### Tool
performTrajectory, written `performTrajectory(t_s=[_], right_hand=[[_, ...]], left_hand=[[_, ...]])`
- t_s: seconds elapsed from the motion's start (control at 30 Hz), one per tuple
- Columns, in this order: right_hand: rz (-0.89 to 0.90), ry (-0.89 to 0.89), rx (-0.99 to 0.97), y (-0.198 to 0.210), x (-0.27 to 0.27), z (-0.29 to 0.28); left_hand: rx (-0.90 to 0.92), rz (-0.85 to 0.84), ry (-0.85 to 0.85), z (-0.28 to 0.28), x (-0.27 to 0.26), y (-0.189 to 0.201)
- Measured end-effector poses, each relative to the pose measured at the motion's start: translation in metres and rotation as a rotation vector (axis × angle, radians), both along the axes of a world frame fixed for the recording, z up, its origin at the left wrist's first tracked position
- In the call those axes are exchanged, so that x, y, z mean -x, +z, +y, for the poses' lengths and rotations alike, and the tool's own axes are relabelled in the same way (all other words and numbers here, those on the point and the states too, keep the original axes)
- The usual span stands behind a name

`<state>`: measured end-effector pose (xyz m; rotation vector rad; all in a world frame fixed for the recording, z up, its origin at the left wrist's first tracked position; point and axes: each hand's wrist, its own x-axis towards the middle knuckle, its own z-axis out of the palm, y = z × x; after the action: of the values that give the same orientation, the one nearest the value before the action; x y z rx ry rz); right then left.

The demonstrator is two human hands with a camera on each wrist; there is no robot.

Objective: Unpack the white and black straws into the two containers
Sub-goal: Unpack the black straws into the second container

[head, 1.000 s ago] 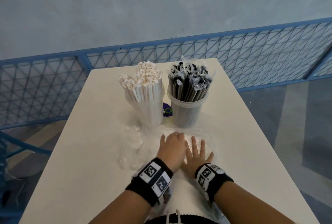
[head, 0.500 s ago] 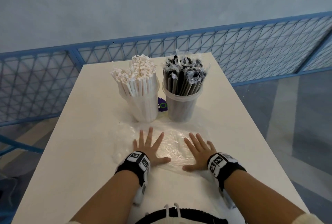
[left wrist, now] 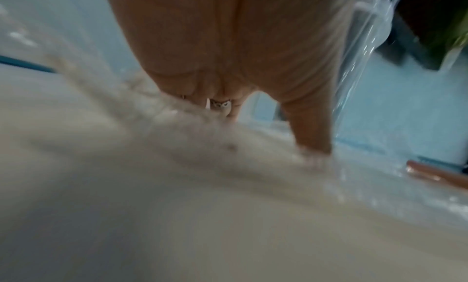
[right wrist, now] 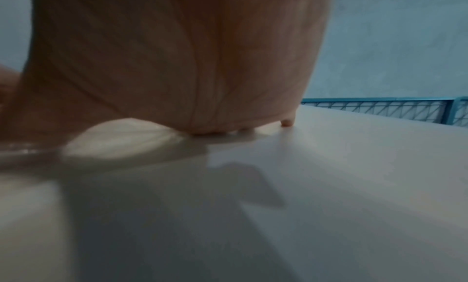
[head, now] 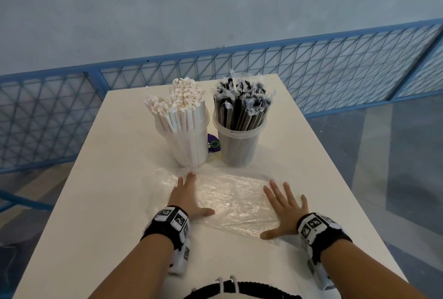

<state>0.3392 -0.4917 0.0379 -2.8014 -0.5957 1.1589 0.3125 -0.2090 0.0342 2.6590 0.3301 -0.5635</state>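
White straws [head: 178,106] stand upright in a clear container [head: 185,145] at the table's middle. Beside it on the right, black wrapped straws [head: 242,106] fill a second clear container [head: 238,147]. In front of both lies an empty clear plastic bag [head: 230,200], spread flat. My left hand [head: 184,194] presses flat on the bag's left end, fingers straight. My right hand [head: 285,210] lies flat on its right end, fingers spread. In the wrist views my left palm [left wrist: 240,46] and right palm [right wrist: 177,56] rest low over the table.
The white table [head: 115,178] is narrow, with edges close on both sides. A purple and green label [head: 213,144] shows between the two containers. A blue mesh fence [head: 335,68] runs behind the table, with grey floor [head: 395,154] to the right.
My hands were together at the bag's middle a second ago. They have slid apart to its two ends, and the bag now lies smoother and flatter.
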Motion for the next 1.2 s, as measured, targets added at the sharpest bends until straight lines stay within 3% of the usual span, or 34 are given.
performTrajectory(t_s=[0.1,0.17,0.27,0.37,0.43,0.53,0.63,0.73,0.83,0.97,1.2], right_hand=[[-0.038,0.042,0.035,0.009,-0.003,0.006],[-0.17,0.013,-0.013,0.03,-0.006,0.017],[-0.496,-0.278,-0.382,0.077,-0.017,0.036],[-0.719,-0.517,-0.908,0.115,-0.045,0.046],[-0.691,-0.546,-1.063,0.127,-0.071,0.047],[-0.441,-0.478,-0.988,0.133,-0.11,0.047],[-0.192,-0.38,-0.979,0.129,-0.135,0.048],[-0.256,-0.353,-0.948,0.128,-0.143,0.059],[-0.372,-0.305,-0.991,0.129,-0.145,0.071],[-0.496,-0.319,-1.201,0.144,-0.137,0.074],[-0.386,-0.36,-1.471,0.168,-0.135,0.077]], left_hand=[[0.185,-0.249,0.077,-0.009,-0.008,0.029],[0.297,-0.499,0.088,-0.022,-0.015,0.063],[0.473,-0.726,0.126,-0.039,-0.032,0.113],[0.543,-0.651,0.088,-0.047,-0.055,0.146],[0.539,-0.51,0.057,-0.047,-0.07,0.157],[0.473,-0.334,0.038,-0.044,-0.091,0.163],[0.483,-0.262,-0.016,-0.042,-0.112,0.162],[0.602,-0.233,-0.059,-0.04,-0.128,0.155],[0.681,-0.307,-0.047,-0.039,-0.135,0.148],[0.709,-0.508,0.001,-0.042,-0.137,0.153],[0.848,-0.677,0.039,-0.048,-0.135,0.177]])
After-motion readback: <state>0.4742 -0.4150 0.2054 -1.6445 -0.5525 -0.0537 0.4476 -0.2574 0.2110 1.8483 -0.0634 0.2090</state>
